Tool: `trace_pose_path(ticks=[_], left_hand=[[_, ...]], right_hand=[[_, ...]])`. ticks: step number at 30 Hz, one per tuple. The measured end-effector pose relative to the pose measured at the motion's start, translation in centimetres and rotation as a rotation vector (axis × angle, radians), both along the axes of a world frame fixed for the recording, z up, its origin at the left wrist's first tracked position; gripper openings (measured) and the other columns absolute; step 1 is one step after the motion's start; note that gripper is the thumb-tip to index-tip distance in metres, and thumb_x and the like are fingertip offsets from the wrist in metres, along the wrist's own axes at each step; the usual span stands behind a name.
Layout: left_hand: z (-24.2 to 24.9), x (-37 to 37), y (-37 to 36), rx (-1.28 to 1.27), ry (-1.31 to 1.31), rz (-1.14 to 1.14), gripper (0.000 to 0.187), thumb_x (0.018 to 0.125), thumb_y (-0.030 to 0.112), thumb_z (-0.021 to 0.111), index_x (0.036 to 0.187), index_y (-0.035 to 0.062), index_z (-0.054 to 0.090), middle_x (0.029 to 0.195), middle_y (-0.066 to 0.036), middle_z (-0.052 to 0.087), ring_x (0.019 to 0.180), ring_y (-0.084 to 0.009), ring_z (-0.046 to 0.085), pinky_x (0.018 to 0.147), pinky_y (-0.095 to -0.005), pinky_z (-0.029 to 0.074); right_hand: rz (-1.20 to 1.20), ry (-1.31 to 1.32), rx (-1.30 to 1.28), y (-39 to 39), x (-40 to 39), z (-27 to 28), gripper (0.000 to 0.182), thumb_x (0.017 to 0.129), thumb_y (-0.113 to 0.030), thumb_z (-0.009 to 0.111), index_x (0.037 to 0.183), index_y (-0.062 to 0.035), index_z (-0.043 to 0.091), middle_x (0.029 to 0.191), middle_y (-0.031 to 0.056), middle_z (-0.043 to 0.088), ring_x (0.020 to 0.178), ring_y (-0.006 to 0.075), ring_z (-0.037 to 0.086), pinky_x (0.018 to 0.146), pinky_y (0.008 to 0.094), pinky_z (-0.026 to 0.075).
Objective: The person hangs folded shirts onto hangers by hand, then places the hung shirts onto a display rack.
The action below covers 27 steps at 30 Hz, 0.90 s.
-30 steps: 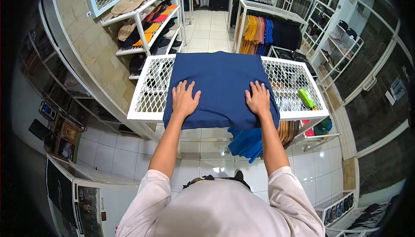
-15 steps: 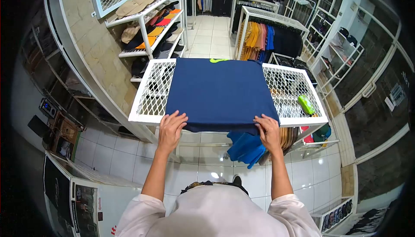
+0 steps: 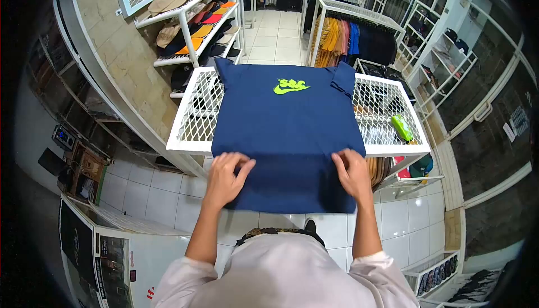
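Note:
A navy blue T-shirt (image 3: 283, 122) with a bright yellow-green chest print (image 3: 290, 87) lies spread across a white mesh-topped table (image 3: 188, 146). Its collar end is at the far edge, and the hem hangs over the near edge towards me. My left hand (image 3: 225, 178) is at the shirt's left side by the table's front rim, fingers bent and thumb apart. At the right side, my right hand (image 3: 353, 174) has its fingers loosely apart over the cloth. Neither hand shows a clear grip on the fabric.
A bright green packet (image 3: 401, 128) lies on the mesh at the right. Shelves of caps (image 3: 196, 33) stand to the left, and a rack of hanging clothes (image 3: 339, 38) stands beyond the table. Glass doors (image 3: 488, 100) line the right side.
The T-shirt has come towards me: its whole chest print and shoulders now show on the tabletop, and more of the hem hangs down. My fingers have come off the near fabric edge.

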<state>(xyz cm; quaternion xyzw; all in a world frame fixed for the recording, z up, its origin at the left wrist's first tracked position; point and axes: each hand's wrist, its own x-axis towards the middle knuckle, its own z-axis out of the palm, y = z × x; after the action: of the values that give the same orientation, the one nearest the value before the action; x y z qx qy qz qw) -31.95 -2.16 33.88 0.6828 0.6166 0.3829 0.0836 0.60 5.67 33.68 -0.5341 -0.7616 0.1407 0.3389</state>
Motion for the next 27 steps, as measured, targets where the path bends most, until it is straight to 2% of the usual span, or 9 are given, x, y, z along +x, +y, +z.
trace_pose_path(ticks=[2, 4, 9, 12, 14, 17, 19, 22, 27], left_hand=[[-1.3, 0.8, 3.2, 0.092, -0.033, 0.031, 0.025, 0.094, 0.028, 0.069, 0.086, 0.0041, 0.069, 0.083, -0.009, 0.067, 0.083, -0.0275, 0.061, 0.081, -0.0422, 0.045], [-2.5, 1.2, 6.6, 0.203, 0.130, 0.144, 0.022, 0.092, 0.026, 0.071, 0.085, 0.0052, 0.071, 0.086, -0.009, 0.067, 0.085, -0.0280, 0.062, 0.081, -0.0400, 0.045], [-4.4, 1.7, 9.4, 0.189, 0.229, 0.265, 0.023, 0.089, 0.030, 0.075, 0.088, 0.0073, 0.071, 0.091, -0.007, 0.068, 0.090, -0.0279, 0.062, 0.080, -0.0418, 0.045], [-5.4, 1.8, 9.7, 0.207, 0.213, 0.318, 0.027, 0.090, 0.030, 0.074, 0.103, 0.0059, 0.072, 0.102, -0.010, 0.067, 0.099, -0.0293, 0.061, 0.087, -0.0416, 0.046], [-5.8, 1.4, 9.7, 0.305, 0.261, 0.290, 0.036, 0.092, 0.031, 0.071, 0.116, 0.0044, 0.071, 0.117, -0.014, 0.066, 0.112, -0.0317, 0.059, 0.096, -0.0428, 0.045], [-5.7, 1.0, 9.9, 0.210, 0.311, 0.275, 0.044, 0.093, 0.034, 0.069, 0.123, 0.0032, 0.068, 0.127, -0.017, 0.063, 0.123, -0.0338, 0.055, 0.103, -0.0451, 0.042], [-4.1, 1.0, 10.3, 0.242, 0.323, 0.277, 0.043, 0.093, 0.037, 0.068, 0.118, 0.0029, 0.070, 0.121, -0.015, 0.065, 0.117, -0.0320, 0.057, 0.099, -0.0466, 0.044], [-2.8, 0.8, 11.9, 0.009, 0.334, 0.275, 0.038, 0.092, 0.036, 0.069, 0.109, 0.0027, 0.070, 0.111, -0.014, 0.064, 0.108, -0.0318, 0.058, 0.092, -0.0462, 0.044], [-4.2, 0.5, 13.8, 0.110, 0.275, 0.326, 0.030, 0.092, 0.034, 0.070, 0.101, 0.0055, 0.065, 0.099, -0.013, 0.059, 0.100, -0.0321, 0.056, 0.088, -0.0454, 0.043]], right_hand=[[-0.031, 0.017, 0.095, 2.2, -1.4, -0.5, 0.029, 0.094, -0.028, 0.068, 0.081, -0.0017, 0.068, 0.081, 0.0183, 0.066, 0.079, 0.0388, 0.063, 0.072, 0.0481, 0.049], [-0.054, -0.110, 0.253, 4.9, -2.7, -1.7, 0.028, 0.092, -0.027, 0.070, 0.081, -0.0020, 0.067, 0.080, 0.0172, 0.066, 0.078, 0.0381, 0.064, 0.072, 0.0476, 0.051], [-0.241, -0.206, 0.353, 7.8, -4.2, -3.8, 0.025, 0.089, -0.024, 0.073, 0.079, -0.0024, 0.068, 0.081, 0.0161, 0.066, 0.080, 0.0359, 0.064, 0.071, 0.0446, 0.052], [-0.253, -0.201, 0.312, 8.2, -4.4, -4.6, 0.025, 0.089, -0.027, 0.074, 0.089, -0.0028, 0.072, 0.089, 0.0153, 0.068, 0.087, 0.0343, 0.064, 0.077, 0.0431, 0.052], [-0.234, -0.166, 0.435, 8.3, -4.2, -5.1, 0.032, 0.088, -0.031, 0.074, 0.104, -0.0034, 0.073, 0.099, 0.0139, 0.068, 0.095, 0.0330, 0.063, 0.083, 0.0423, 0.051], [-0.178, -0.197, 0.432, 9.1, -3.5, -5.3, 0.042, 0.088, -0.033, 0.073, 0.116, -0.0022, 0.071, 0.110, 0.0126, 0.066, 0.100, 0.0330, 0.061, 0.089, 0.0429, 0.048], [-0.157, -0.202, 0.441, 9.6, -3.3, -4.3, 0.039, 0.088, -0.035, 0.073, 0.110, -0.0021, 0.072, 0.104, 0.0128, 0.067, 0.097, 0.0333, 0.061, 0.086, 0.0434, 0.048], [-0.185, -0.186, 0.255, 11.7, -3.1, -3.8, 0.025, 0.088, -0.026, 0.072, 0.093, -0.0022, 0.070, 0.093, 0.0153, 0.065, 0.091, 0.0347, 0.060, 0.083, 0.0438, 0.049], [-0.183, -0.179, 0.359, 13.1, -3.7, -4.1, 0.016, 0.089, -0.018, 0.071, 0.096, -0.0033, 0.069, 0.093, 0.0150, 0.063, 0.093, 0.0348, 0.060, 0.084, 0.0442, 0.049]])
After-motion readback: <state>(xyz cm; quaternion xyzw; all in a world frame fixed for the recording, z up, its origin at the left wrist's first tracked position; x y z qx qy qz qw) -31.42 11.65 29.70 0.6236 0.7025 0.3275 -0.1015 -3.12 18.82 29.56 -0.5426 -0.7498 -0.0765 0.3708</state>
